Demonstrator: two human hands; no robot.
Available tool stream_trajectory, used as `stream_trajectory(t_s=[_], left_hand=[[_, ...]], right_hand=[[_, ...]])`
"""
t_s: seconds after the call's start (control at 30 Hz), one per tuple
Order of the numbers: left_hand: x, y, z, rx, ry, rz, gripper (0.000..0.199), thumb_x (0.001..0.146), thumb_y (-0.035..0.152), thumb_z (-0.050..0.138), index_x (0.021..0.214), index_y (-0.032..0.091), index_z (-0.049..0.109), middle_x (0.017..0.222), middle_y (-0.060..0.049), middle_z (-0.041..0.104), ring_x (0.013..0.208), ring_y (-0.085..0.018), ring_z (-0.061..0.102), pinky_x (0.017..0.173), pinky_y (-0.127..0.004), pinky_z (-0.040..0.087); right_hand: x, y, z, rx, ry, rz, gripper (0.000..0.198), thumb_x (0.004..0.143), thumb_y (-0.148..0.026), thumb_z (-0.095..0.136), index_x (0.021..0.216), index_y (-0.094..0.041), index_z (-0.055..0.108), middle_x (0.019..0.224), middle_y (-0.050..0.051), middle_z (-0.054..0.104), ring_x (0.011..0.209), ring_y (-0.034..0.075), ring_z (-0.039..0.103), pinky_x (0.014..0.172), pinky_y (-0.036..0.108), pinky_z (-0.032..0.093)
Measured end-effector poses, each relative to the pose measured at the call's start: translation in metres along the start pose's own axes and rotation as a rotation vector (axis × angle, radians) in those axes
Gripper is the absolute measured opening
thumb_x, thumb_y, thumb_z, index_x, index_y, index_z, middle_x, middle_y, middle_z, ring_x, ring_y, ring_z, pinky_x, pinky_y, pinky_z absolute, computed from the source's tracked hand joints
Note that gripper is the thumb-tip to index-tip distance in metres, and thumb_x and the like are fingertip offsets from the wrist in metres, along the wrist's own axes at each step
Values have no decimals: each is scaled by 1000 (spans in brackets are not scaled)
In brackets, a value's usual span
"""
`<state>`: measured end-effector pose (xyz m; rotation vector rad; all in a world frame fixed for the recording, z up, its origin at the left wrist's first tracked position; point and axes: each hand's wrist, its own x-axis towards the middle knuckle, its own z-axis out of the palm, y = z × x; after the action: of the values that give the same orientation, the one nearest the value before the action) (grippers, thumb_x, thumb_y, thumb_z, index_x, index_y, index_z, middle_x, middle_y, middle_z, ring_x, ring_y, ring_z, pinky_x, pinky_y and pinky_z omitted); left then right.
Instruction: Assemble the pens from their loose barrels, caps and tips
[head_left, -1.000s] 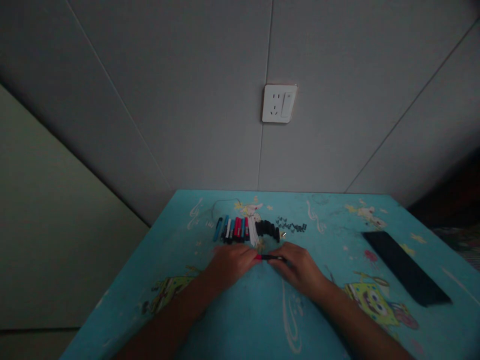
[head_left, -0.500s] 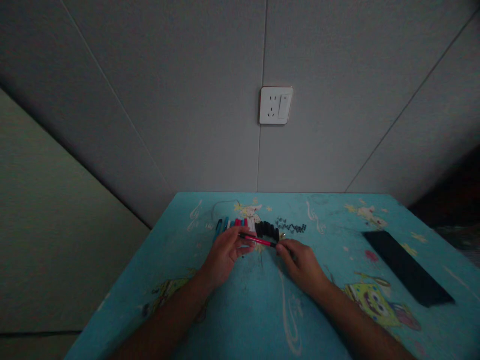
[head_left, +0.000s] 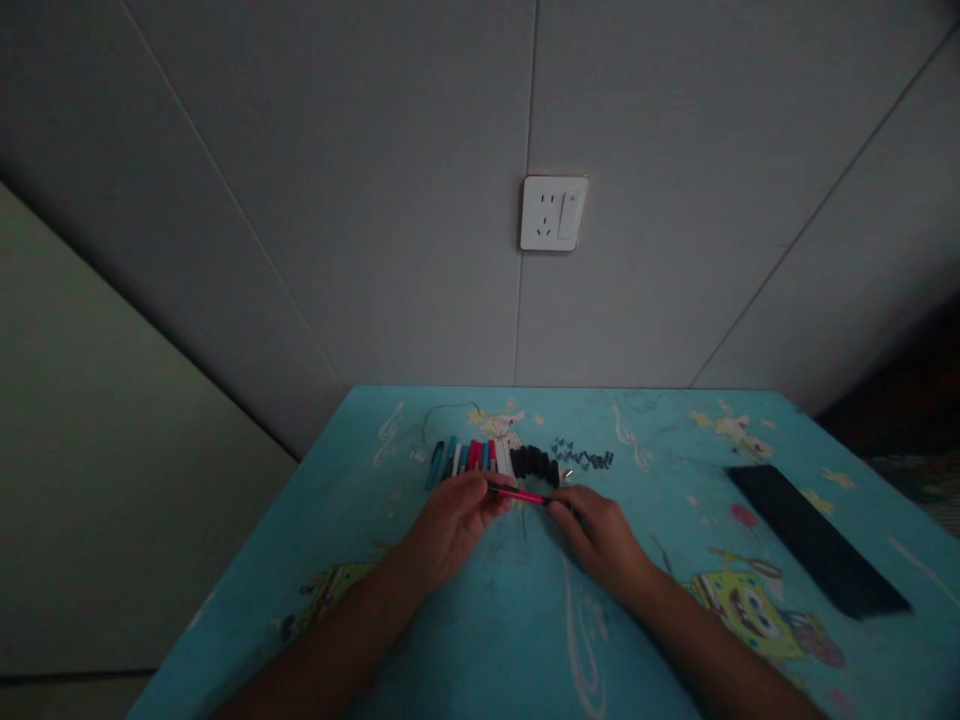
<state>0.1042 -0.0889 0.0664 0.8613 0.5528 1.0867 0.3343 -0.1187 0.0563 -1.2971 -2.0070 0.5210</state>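
Note:
A red pen with black ends (head_left: 523, 494) spans the gap between my two hands, low over the table. My left hand (head_left: 457, 520) is closed on its left end, and the fingertips of my right hand (head_left: 596, 525) pinch its right end. Just beyond my left hand lies a row of blue, red and white pen parts (head_left: 472, 456). Several short black pieces (head_left: 535, 464) curve away to the right of that row. Farther right are small dark pieces (head_left: 592, 458), too small to make out. A small shiny bit (head_left: 568, 475) lies near my right fingertips.
A blue cartoon-print cover (head_left: 495, 620) lies over the table. At the right is a long dark flat piece (head_left: 817, 540). The grey wall (head_left: 375, 250) rises behind the far edge, with a white socket and switch plate (head_left: 553, 213) on it.
Both hands have come slightly nearer to me with the pen. My left fingers have closed further around its left end, and more of the pen parts row shows.

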Motion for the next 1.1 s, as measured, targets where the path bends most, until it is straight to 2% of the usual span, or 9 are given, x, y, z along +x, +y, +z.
stream_trajectory(t_s=[0.1, 0.27, 0.47, 0.6, 0.73, 0.9, 1.1], left_hand=[[-1, 0, 2, 19, -10, 18, 22, 85, 28, 67, 97, 11, 73, 93, -10, 71, 80, -14, 65, 79, -26, 53], [3, -2, 1, -40, 31, 25, 26, 92, 34, 57, 97, 13, 72, 101, -11, 71, 85, -14, 65, 79, -25, 54], [3, -7, 1, -65, 74, 49, 17, 83, 23, 69, 93, 10, 74, 95, -10, 72, 81, -14, 65, 77, -23, 53], [4, -5, 0, -109, 95, 46, 18, 85, 26, 68, 93, 11, 75, 94, -9, 72, 81, -14, 65, 77, -22, 54], [6, -5, -3, -97, 100, 82, 13, 82, 21, 71, 91, 12, 75, 94, -8, 72, 80, -12, 64, 75, -19, 54], [5, -8, -3, -131, 73, 52, 18, 85, 28, 69, 93, 13, 75, 95, -8, 72, 80, -12, 65, 76, -19, 54], [1, -7, 0, -87, 70, 80, 15, 79, 22, 75, 91, 14, 75, 96, -7, 71, 86, -13, 65, 81, -21, 53]], right_hand=[[1, 1, 0, -13, -11, -10, 23, 99, -33, 44, 102, -22, 64, 88, 5, 67, 82, 19, 62, 76, 31, 48], [2, 1, 1, -21, -21, -22, 24, 99, -33, 44, 102, -22, 65, 88, 6, 66, 82, 19, 61, 77, 32, 47], [3, 4, -1, -8, 15, 10, 21, 98, -33, 46, 103, -22, 64, 92, 6, 67, 86, 19, 62, 80, 32, 48], [4, 5, -3, 7, 26, 0, 20, 97, -32, 48, 103, -23, 65, 94, 5, 68, 88, 20, 63, 80, 32, 49], [5, 7, -4, 22, 33, 1, 20, 97, -31, 48, 105, -24, 65, 97, 5, 68, 91, 20, 63, 83, 32, 49], [6, 10, -5, 31, 53, 3, 20, 97, -30, 49, 105, -24, 66, 98, 5, 69, 91, 20, 64, 84, 32, 49], [5, 8, -7, 43, 75, 12, 21, 97, -29, 49, 108, -23, 66, 101, 5, 69, 93, 19, 64, 85, 31, 49]])
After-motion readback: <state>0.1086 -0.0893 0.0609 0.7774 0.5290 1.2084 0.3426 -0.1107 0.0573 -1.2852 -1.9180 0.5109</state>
